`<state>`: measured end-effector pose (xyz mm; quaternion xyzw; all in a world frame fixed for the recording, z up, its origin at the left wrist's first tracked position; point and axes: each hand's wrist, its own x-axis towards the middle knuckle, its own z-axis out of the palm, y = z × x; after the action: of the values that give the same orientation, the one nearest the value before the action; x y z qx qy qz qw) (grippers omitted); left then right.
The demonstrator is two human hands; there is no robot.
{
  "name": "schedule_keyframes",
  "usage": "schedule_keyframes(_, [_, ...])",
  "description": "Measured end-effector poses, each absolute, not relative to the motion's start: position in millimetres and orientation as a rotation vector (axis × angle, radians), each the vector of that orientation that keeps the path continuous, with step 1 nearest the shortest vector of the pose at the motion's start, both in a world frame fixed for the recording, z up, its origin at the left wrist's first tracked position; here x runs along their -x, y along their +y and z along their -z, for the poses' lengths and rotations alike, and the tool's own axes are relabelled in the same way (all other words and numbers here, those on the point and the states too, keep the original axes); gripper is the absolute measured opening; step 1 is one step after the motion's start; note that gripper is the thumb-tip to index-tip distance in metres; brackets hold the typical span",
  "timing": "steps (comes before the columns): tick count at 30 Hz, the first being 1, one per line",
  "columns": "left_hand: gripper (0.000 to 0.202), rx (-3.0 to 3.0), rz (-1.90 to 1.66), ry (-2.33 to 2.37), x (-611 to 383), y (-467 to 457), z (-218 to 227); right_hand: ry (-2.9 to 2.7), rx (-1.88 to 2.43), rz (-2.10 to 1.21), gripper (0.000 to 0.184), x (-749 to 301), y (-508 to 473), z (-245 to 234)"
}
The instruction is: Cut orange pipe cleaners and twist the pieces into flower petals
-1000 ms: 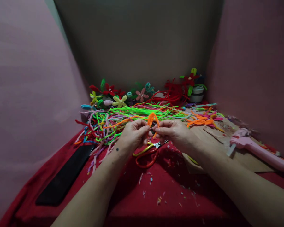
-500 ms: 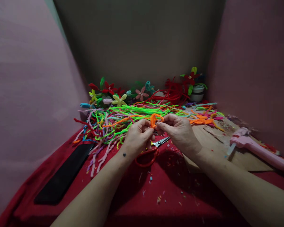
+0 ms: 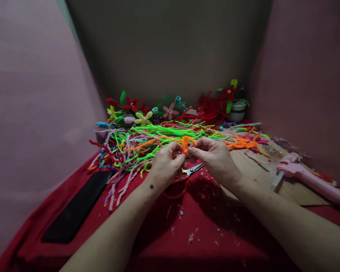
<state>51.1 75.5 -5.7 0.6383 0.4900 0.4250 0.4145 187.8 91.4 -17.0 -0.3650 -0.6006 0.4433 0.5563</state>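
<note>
Both hands meet above the red cloth (image 3: 204, 234). My left hand (image 3: 167, 164) and my right hand (image 3: 215, 156) each pinch a bent orange pipe cleaner (image 3: 186, 142), which forms a small loop between the fingertips. Red-handled scissors (image 3: 184, 179) lie on the cloth just under the hands, partly hidden by the left one. Behind the hands spreads a pile of loose pipe cleaners (image 3: 147, 141) in green, orange, pink and purple.
Finished pipe-cleaner flowers (image 3: 143, 113) stand along the back wall, and a small white pot (image 3: 236, 111) with a red flower at the back right. A pink glue gun (image 3: 306, 177) lies on brown cardboard (image 3: 260, 166) at right. A flat black object (image 3: 76, 209) lies at left. Pink walls close both sides.
The hands have risen slightly and closed together, and the orange pipe cleaner has gone from a taller arch to a tighter small loop. The scissors lie more hidden under the left hand.
</note>
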Motion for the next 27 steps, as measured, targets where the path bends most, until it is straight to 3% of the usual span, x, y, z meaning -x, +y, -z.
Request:
schedule_keyframes(20, [0.016,-1.509,-1.040,1.026,-51,76,4,-1.699,0.856,-1.195,0.030,-191,97,20])
schedule_keyframes(27, [0.010,-1.584,-1.015,1.102,-51,75,5,-1.377,0.758,-1.284,0.028,-192,100,18])
